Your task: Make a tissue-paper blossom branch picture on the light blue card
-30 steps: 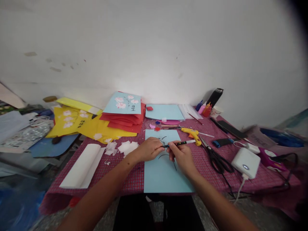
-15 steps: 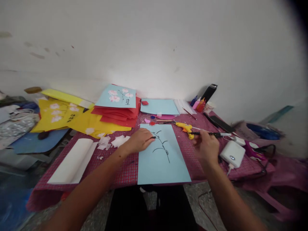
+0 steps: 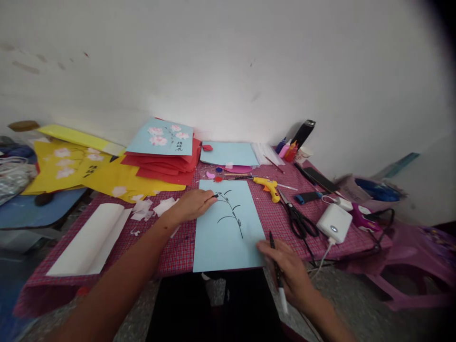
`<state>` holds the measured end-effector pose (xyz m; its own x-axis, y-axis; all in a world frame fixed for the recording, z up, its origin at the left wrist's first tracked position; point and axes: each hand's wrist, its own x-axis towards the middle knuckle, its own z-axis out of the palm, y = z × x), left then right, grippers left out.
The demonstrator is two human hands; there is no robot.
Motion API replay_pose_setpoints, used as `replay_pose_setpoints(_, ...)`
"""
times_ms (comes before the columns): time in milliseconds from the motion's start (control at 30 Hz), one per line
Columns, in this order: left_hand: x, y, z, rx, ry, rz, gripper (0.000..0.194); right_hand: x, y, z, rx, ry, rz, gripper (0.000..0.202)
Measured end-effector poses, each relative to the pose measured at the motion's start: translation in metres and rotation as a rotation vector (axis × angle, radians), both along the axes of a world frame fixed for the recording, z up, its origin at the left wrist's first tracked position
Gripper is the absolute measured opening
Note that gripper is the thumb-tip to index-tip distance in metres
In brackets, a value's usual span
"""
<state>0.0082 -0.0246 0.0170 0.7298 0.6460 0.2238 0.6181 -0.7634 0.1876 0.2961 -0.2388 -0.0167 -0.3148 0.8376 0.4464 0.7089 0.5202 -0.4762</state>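
Note:
A light blue sheet [image 3: 221, 247] lies in front of me, with a thin black branch with curved twigs drawn on it. At its upper left edge rests my left hand [image 3: 194, 205], closed around a small black pen cap [image 3: 215, 195] whose end pokes out past the fingers. My right hand [image 3: 290, 270] is at the lower right corner of the sheet. Its fingers grip a brush pen [image 3: 277, 273] with a black barrel and white end; the dark tip points up and away from me, apart from the paper.
Scissors [image 3: 301, 222], a yellow glue gun [image 3: 268, 185] and a white power bank [image 3: 334, 222] lie to the right. Paper scraps [image 3: 142, 209] and a folded white sheet [image 3: 89, 242] are at left. Behind stand a red paper stack [image 3: 167, 166] and a black bottle [image 3: 304, 133].
My right hand has come down and left from beside the glue gun to the sheet's lower corner, turning the brush pen more upright. The scissors now show. My left hand keeps its place on the sheet.

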Motion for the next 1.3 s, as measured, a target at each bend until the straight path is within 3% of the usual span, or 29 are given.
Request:
replay_pose_setpoints(233,-0.002,0.003,0.001,-0.017,0.035,0.006,0.041,-0.009,0.0,0.0,0.046,-0.269,0.067,0.052)
replay_pose_setpoints(567,-0.004,0.005,-0.003,-0.023,0.033,0.042,0.043,-0.01,-0.008,0.007,0.049,-0.245,0.039,0.052)
replay_pose_setpoints(733,-0.005,0.005,-0.005,-0.04,0.003,0.049,0.044,-0.002,-0.008,0.011,-0.083,0.012,-0.091,0.048)
replay_pose_setpoints(867,-0.005,0.005,-0.005,-0.043,-0.01,0.053,0.044,-0.004,0.015,0.016,-0.193,0.278,-0.247,0.038)
replay_pose_setpoints(967,-0.005,0.006,-0.005,-0.033,-0.007,0.067,0.044,-0.011,0.039,0.019,-0.185,0.422,-0.3,0.028)
replay_pose_setpoints(1100,-0.005,0.006,-0.005,-0.021,0.005,0.08,0.043,-0.014,0.058,0.015,-0.211,0.365,-0.284,0.025)
replay_pose_setpoints(1300,-0.005,0.007,-0.005,-0.045,-0.019,0.066,0.044,-0.008,0.06,0.004,-0.233,0.28,-0.278,0.023)
